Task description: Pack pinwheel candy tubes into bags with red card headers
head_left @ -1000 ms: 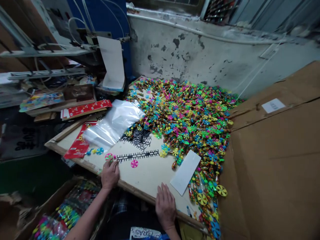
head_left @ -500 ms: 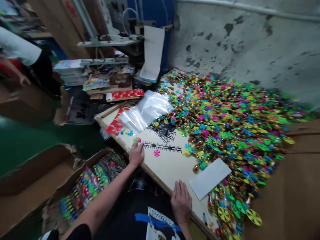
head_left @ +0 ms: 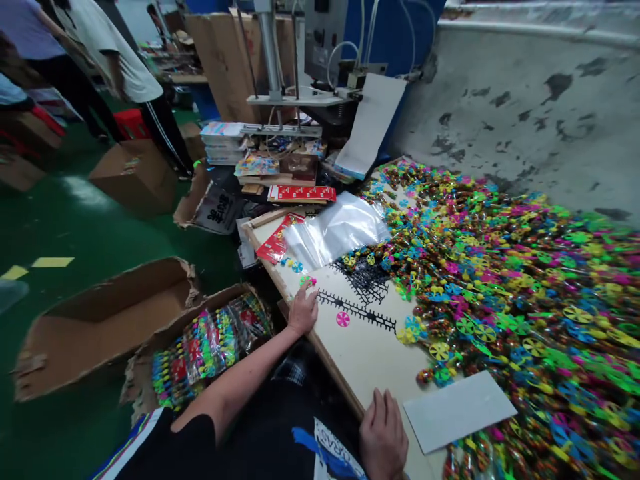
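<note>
My left hand (head_left: 303, 311) is at the table's near edge, its fingers bent together at the left end of a black toothed plastic strip (head_left: 357, 311). Small pink and green plastic pieces (head_left: 309, 281) show at its fingertips; whether they are pinched or only touched is unclear. A pink toy wheel (head_left: 343, 319) lies just below the strip. My right hand (head_left: 385, 437) rests flat on the table edge with fingers stretched out, holding nothing. Beside it lies a white rectangular card (head_left: 460, 411). More black strips (head_left: 363, 280) lie in a tangled pile behind.
A large heap of colourful plastic toys (head_left: 500, 280) covers the right of the table. Clear plastic bags (head_left: 340, 227) and red cards (head_left: 280, 240) lie at the far end. An open carton (head_left: 145, 360) holds packed toys. A press machine (head_left: 300, 100) stands behind; people stand far left.
The view has swung left, so the table appears further right and more floor and people show. Both hands keep about the same places on the table.
</note>
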Demonstrator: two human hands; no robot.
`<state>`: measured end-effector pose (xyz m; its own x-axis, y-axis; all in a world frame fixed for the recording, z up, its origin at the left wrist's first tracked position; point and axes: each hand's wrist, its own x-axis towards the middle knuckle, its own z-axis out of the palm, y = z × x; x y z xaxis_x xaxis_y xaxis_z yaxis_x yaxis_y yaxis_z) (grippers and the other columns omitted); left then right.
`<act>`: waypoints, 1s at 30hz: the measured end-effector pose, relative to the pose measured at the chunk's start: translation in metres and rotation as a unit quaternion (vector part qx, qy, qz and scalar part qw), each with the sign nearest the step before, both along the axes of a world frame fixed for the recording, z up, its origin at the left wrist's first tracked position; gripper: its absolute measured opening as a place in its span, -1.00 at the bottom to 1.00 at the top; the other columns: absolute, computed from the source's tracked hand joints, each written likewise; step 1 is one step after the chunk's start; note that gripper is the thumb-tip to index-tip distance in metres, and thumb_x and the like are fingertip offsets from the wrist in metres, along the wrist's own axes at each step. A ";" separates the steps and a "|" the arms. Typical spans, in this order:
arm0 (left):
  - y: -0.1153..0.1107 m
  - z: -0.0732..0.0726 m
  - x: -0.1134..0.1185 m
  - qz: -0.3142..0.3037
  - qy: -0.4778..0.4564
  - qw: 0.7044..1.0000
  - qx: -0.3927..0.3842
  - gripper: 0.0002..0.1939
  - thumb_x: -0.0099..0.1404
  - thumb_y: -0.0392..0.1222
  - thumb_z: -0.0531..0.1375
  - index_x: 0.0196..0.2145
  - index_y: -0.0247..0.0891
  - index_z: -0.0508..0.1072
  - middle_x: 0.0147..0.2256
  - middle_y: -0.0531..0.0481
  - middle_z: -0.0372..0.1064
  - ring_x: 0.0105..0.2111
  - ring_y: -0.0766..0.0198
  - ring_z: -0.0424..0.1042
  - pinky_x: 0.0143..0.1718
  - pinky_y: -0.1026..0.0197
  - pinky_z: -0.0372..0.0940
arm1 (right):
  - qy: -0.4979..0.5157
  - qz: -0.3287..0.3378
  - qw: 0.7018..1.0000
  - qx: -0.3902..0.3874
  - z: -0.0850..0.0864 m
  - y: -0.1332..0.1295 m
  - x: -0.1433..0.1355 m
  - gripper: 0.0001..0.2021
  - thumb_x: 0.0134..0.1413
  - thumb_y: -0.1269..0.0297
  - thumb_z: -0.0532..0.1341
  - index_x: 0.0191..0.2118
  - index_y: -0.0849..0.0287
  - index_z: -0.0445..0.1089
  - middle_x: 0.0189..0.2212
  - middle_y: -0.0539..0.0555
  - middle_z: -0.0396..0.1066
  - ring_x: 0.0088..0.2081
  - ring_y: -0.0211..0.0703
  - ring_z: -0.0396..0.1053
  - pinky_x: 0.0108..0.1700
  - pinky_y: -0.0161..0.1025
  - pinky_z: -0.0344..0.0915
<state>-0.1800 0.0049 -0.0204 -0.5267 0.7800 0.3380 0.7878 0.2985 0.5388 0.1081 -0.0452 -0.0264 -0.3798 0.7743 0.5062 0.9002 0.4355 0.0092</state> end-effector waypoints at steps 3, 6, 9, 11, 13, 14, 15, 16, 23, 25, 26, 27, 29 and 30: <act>0.000 0.001 -0.001 -0.012 -0.005 1.000 -0.012 -0.80 0.22 -0.35 0.07 -0.27 -0.26 0.48 -0.02 -0.20 0.31 -0.02 0.10 0.35 -0.01 0.04 0.32 | -0.007 -0.003 1.000 0.005 0.000 0.001 0.000 -0.72 0.20 0.35 0.02 -0.11 0.24 0.45 -0.10 0.23 0.46 -0.10 0.04 0.39 -0.21 -0.16 0.23; -0.001 0.003 -0.003 -0.032 -0.006 0.999 -0.029 -0.80 0.24 -0.33 0.06 -0.31 -0.25 0.49 -0.19 -0.15 0.38 -0.15 0.15 0.39 -0.10 0.09 0.35 | -0.012 0.000 1.000 0.006 0.002 0.000 -0.001 -0.71 0.21 0.36 0.01 -0.11 0.26 0.44 -0.10 0.23 0.45 -0.10 0.03 0.39 -0.20 -0.17 0.23; -0.001 0.005 -0.003 -0.040 -0.002 0.999 -0.030 -0.80 0.26 -0.31 0.06 -0.33 -0.26 0.50 -0.28 -0.13 0.39 -0.21 0.17 0.39 -0.16 0.12 0.34 | -0.020 -0.001 1.000 0.014 0.003 0.000 -0.002 -0.71 0.22 0.35 0.00 -0.11 0.26 0.44 -0.10 0.22 0.46 -0.09 0.01 0.39 -0.20 -0.18 0.23; -0.001 0.006 -0.003 -0.041 0.000 0.999 -0.030 -0.81 0.25 -0.31 0.07 -0.35 -0.26 0.49 -0.30 -0.12 0.39 -0.23 0.18 0.38 -0.18 0.13 0.34 | -0.022 0.000 0.999 0.027 0.003 0.000 -0.002 -0.70 0.23 0.34 -0.01 -0.11 0.25 0.43 -0.11 0.21 0.46 -0.10 -0.02 0.39 -0.21 -0.20 0.22; -0.001 0.007 -0.003 -0.042 0.004 0.999 -0.031 -0.82 0.25 -0.31 0.08 -0.37 -0.26 0.49 -0.31 -0.11 0.39 -0.24 0.18 0.37 -0.18 0.13 0.33 | -0.022 0.001 0.999 0.032 0.002 0.001 -0.001 -0.70 0.23 0.33 -0.01 -0.11 0.26 0.43 -0.11 0.20 0.46 -0.10 -0.04 0.39 -0.21 -0.21 0.21; -0.001 0.007 -0.003 -0.042 0.006 0.999 -0.031 -0.82 0.25 -0.31 0.08 -0.37 -0.26 0.49 -0.31 -0.11 0.39 -0.24 0.18 0.37 -0.19 0.13 0.33 | -0.021 -0.001 0.999 0.029 0.001 0.001 -0.001 -0.70 0.23 0.33 -0.01 -0.11 0.26 0.43 -0.10 0.21 0.46 -0.10 -0.04 0.39 -0.20 -0.21 0.21; -0.001 0.007 -0.003 -0.041 0.007 0.999 -0.031 -0.83 0.24 -0.32 0.08 -0.37 -0.26 0.49 -0.31 -0.11 0.39 -0.24 0.19 0.37 -0.19 0.13 0.33 | -0.021 -0.004 1.000 0.022 0.001 0.001 -0.001 -0.70 0.23 0.33 -0.01 -0.11 0.26 0.43 -0.10 0.21 0.46 -0.09 -0.04 0.39 -0.19 -0.21 0.21; -0.001 0.008 -0.003 -0.041 0.009 0.999 -0.030 -0.83 0.24 -0.32 0.08 -0.37 -0.26 0.49 -0.31 -0.11 0.39 -0.25 0.18 0.37 -0.19 0.13 0.33 | -0.019 -0.005 1.000 0.016 0.001 0.001 -0.001 -0.70 0.23 0.33 -0.02 -0.10 0.26 0.43 -0.10 0.21 0.45 -0.08 -0.04 0.38 -0.18 -0.21 0.21; -0.001 0.009 -0.003 -0.036 -0.005 0.999 -0.037 -0.83 0.23 -0.35 0.08 -0.32 -0.28 0.48 -0.29 -0.12 0.39 -0.21 0.18 0.37 -0.15 0.11 0.34 | -0.028 0.034 0.998 0.047 0.004 0.005 0.000 -0.71 0.16 0.38 0.07 -0.05 0.30 0.40 -0.14 0.25 0.47 -0.13 0.03 0.41 -0.22 -0.20 0.26; -0.002 0.009 -0.004 -0.024 -0.010 0.999 -0.037 -0.81 0.22 -0.36 0.08 -0.26 -0.27 0.47 -0.26 -0.11 0.38 -0.19 0.18 0.36 -0.12 0.12 0.34 | -0.026 0.050 0.997 0.061 0.003 0.008 0.002 -0.61 0.14 0.39 0.08 0.09 0.27 0.31 -0.15 0.25 0.47 -0.17 0.04 0.43 -0.26 -0.18 0.28; -0.003 0.009 -0.004 -0.020 -0.011 0.999 -0.037 -0.79 0.22 -0.36 0.07 -0.23 -0.27 0.46 -0.25 -0.11 0.37 -0.18 0.18 0.36 -0.11 0.12 0.34 | -0.023 0.060 0.995 0.070 0.001 0.009 0.002 -0.54 0.12 0.39 0.09 0.17 0.25 0.24 -0.15 0.25 0.47 -0.20 0.05 0.44 -0.28 -0.17 0.29; -0.004 0.008 -0.005 -0.019 -0.013 0.999 -0.035 -0.76 0.21 -0.37 0.07 -0.19 -0.27 0.45 -0.23 -0.12 0.37 -0.17 0.18 0.35 -0.10 0.11 0.34 | -0.019 0.068 0.994 0.079 -0.001 0.011 0.003 -0.48 0.11 0.40 0.09 0.23 0.22 0.16 -0.17 0.25 0.47 -0.22 0.06 0.45 -0.32 -0.17 0.29; -0.005 0.008 -0.005 -0.021 -0.018 0.999 -0.030 -0.71 0.21 -0.38 0.05 -0.12 -0.28 0.42 -0.20 -0.14 0.35 -0.15 0.17 0.34 -0.08 0.10 0.33 | -0.008 0.085 0.991 0.099 -0.006 0.015 0.005 -0.38 0.09 0.41 0.10 0.29 0.17 0.04 -0.20 0.25 0.48 -0.28 0.07 0.46 -0.38 -0.16 0.29; -0.005 0.007 -0.005 -0.021 -0.021 0.999 -0.028 -0.68 0.21 -0.39 0.05 -0.09 -0.29 0.41 -0.19 -0.15 0.35 -0.13 0.16 0.34 -0.06 0.09 0.33 | 0.000 0.096 0.989 0.110 -0.010 0.017 0.006 -0.36 0.08 0.41 0.10 0.31 0.14 0.01 -0.22 0.25 0.48 -0.31 0.07 0.46 -0.41 -0.15 0.29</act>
<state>-0.1852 0.0000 -0.0130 -0.5054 0.8189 0.2718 0.7774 0.2955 0.5552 0.1140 -0.0278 -0.0361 -0.5102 0.5584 0.6542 0.8006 0.5863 0.1239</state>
